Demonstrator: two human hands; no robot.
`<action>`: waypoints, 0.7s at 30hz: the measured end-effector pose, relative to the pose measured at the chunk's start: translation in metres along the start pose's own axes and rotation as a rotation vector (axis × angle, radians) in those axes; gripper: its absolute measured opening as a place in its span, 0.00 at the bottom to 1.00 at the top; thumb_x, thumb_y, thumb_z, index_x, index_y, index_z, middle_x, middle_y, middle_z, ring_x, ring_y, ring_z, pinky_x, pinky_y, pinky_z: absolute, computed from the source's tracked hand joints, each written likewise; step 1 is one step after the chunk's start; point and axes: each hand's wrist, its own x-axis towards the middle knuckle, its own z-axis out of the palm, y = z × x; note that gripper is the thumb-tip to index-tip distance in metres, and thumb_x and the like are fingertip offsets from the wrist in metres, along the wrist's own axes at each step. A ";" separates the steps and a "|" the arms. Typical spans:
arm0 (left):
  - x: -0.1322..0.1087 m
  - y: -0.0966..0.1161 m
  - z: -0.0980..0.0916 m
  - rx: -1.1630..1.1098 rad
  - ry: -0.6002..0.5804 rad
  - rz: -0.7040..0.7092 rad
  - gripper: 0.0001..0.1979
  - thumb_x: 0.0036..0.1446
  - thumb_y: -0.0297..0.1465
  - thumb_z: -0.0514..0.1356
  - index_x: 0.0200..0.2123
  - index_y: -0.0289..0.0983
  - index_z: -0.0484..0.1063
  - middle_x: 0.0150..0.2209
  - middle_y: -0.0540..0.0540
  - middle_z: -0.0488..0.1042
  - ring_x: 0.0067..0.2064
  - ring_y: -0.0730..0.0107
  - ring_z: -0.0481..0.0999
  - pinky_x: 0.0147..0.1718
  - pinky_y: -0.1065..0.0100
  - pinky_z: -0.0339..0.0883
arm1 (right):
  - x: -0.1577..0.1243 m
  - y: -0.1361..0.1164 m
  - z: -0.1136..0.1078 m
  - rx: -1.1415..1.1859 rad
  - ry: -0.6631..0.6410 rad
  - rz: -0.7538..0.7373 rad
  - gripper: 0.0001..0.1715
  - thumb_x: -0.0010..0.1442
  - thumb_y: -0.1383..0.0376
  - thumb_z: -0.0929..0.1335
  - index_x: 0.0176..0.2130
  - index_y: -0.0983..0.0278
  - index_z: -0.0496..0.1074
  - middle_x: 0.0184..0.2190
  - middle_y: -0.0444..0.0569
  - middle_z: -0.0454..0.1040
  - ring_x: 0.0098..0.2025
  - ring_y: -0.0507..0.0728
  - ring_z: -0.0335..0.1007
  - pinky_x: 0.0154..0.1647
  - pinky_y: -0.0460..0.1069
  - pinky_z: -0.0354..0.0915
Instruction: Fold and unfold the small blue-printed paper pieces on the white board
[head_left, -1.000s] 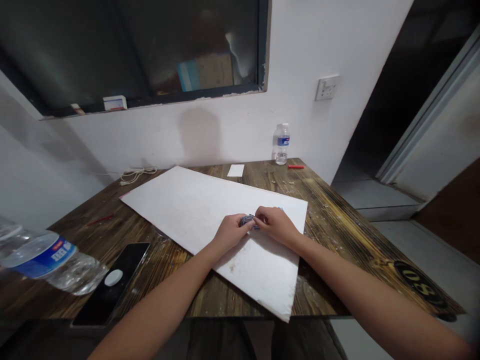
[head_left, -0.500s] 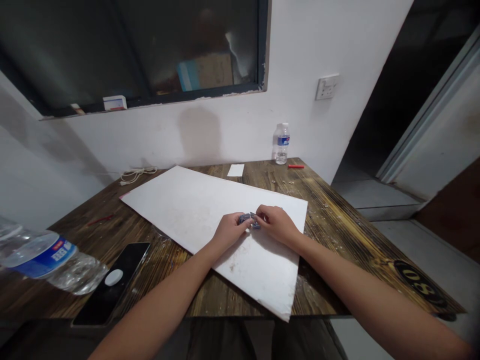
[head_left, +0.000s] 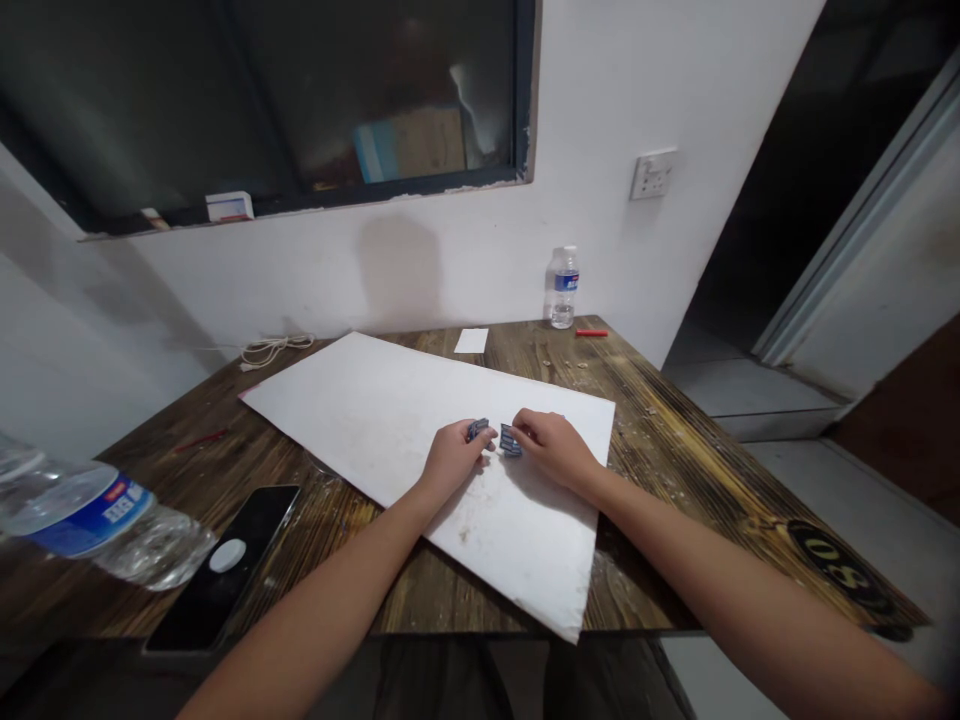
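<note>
Head view on my feed. White board point(head_left: 360, 400) lies skewed on wooden bench point(head_left: 660, 450), two small blue-grey pieces just apart toward board's right edge. Left piece point(head_left: 477, 430) at fingertips of left hand point(head_left: 452, 460), long axis slanting up-right. Right piece point(head_left: 511, 441) just beside right hand point(head_left: 550, 448), long axis running toward me. Both hands loosely curled on board; pinch or mere touch, can't tell from here. Phone point(head_left: 225, 565) near bench's front-left corner, water bottle point(head_left: 564, 288) at far edge.
</note>
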 end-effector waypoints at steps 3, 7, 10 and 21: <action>0.000 0.001 0.000 0.000 -0.006 0.002 0.15 0.54 0.41 0.60 0.28 0.34 0.72 0.28 0.46 0.77 0.21 0.75 0.70 0.19 0.73 0.66 | 0.000 0.000 0.000 0.007 0.002 0.004 0.10 0.63 0.63 0.64 0.31 0.62 0.69 0.26 0.45 0.74 0.28 0.53 0.64 0.30 0.47 0.51; 0.001 -0.001 0.000 -0.007 0.008 -0.004 0.14 0.54 0.41 0.61 0.29 0.34 0.72 0.28 0.46 0.77 0.20 0.75 0.70 0.19 0.72 0.65 | 0.001 0.001 -0.001 0.062 0.062 0.039 0.10 0.63 0.62 0.63 0.31 0.62 0.68 0.26 0.45 0.72 0.29 0.54 0.64 0.31 0.47 0.52; 0.001 -0.003 0.000 -0.017 0.008 -0.005 0.15 0.54 0.42 0.60 0.30 0.34 0.72 0.28 0.46 0.77 0.22 0.74 0.71 0.21 0.72 0.65 | 0.002 0.003 -0.003 0.156 0.164 0.096 0.11 0.64 0.59 0.62 0.32 0.61 0.66 0.25 0.44 0.71 0.28 0.54 0.63 0.30 0.47 0.53; -0.003 0.005 -0.002 0.244 -0.098 0.141 0.14 0.55 0.40 0.59 0.28 0.36 0.74 0.27 0.49 0.75 0.32 0.67 0.72 0.31 0.69 0.60 | 0.002 0.007 -0.003 0.490 0.381 0.250 0.14 0.65 0.55 0.60 0.32 0.61 0.62 0.25 0.42 0.69 0.24 0.52 0.67 0.29 0.47 0.61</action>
